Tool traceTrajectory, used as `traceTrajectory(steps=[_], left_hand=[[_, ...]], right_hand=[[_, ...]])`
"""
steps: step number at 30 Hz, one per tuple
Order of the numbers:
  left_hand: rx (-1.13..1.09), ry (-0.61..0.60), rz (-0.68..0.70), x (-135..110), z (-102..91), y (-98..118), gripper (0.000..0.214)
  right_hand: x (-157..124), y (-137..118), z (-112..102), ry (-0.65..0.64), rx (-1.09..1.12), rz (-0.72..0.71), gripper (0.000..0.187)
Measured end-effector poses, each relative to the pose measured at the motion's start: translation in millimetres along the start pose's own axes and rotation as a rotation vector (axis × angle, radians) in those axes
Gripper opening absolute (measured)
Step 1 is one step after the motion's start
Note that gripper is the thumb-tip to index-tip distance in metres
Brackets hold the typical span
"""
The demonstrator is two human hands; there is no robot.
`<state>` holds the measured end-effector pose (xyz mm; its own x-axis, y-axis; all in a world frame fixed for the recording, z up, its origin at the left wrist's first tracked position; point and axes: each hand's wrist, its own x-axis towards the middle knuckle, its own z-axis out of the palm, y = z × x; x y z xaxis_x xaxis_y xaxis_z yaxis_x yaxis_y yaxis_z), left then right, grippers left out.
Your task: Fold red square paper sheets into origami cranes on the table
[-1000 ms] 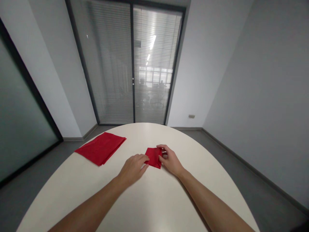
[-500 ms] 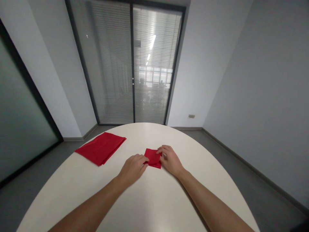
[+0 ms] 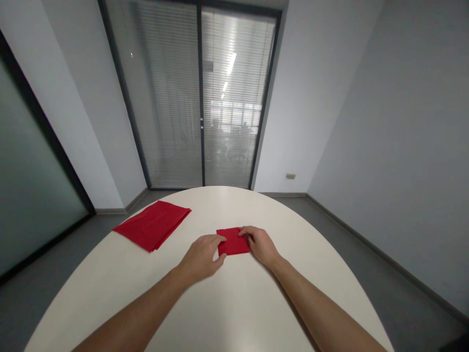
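Note:
A small folded red cloth [image 3: 233, 241] lies flat on the white table, roughly rectangular, between my two hands. At its left edge is my left hand [image 3: 205, 255], thumb and fingers apart; the fingertips touch the cloth's upper left part and the thumb rests by its lower left corner. My right hand [image 3: 259, 245] is closed at the right edge, with fingertips on the cloth's upper right part. The right thumb is partly hidden under the curled fingers.
A larger stack of folded red cloth [image 3: 154, 225] lies at the table's far left, its corner near the rim. The round white table [image 3: 227, 313] reaches toward a glass partition with blinds [image 3: 176, 107]. A wall [image 3: 403, 146] stands to the right.
The small cloth has turned slightly and now lies flatter and squarer. My left thumb and fingers have spread apart from their pinch; my right hand has shifted slightly to the right.

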<state>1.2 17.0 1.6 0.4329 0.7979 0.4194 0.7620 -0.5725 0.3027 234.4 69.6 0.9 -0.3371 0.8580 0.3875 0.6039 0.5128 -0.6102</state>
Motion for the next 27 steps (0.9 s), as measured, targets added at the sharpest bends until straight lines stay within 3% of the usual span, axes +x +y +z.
traceTrajectory(steps=[4,7,9,16,27], left_hand=[[0.012,0.007,-0.030,0,-0.1,1,0.025],[0.013,0.018,-0.022,1,-1.4,2,0.022],[0.015,0.021,-0.017,1,-2.8,3,0.022],[-0.007,0.034,0.010,2,-7.4,8,0.018],[0.051,-0.010,-0.038,5,-8.1,7,0.017]], right_hand=[[-2,-11,-7,0.077,-0.044,-0.062,0.039],[-5,-21,-9,-0.030,-0.060,-0.222,0.028],[-7,-24,-7,-0.111,-0.077,-0.290,0.034],[-8,-24,-4,-0.168,-0.083,-0.271,0.011],[-6,-22,-3,-0.179,-0.109,-0.258,0.020]])
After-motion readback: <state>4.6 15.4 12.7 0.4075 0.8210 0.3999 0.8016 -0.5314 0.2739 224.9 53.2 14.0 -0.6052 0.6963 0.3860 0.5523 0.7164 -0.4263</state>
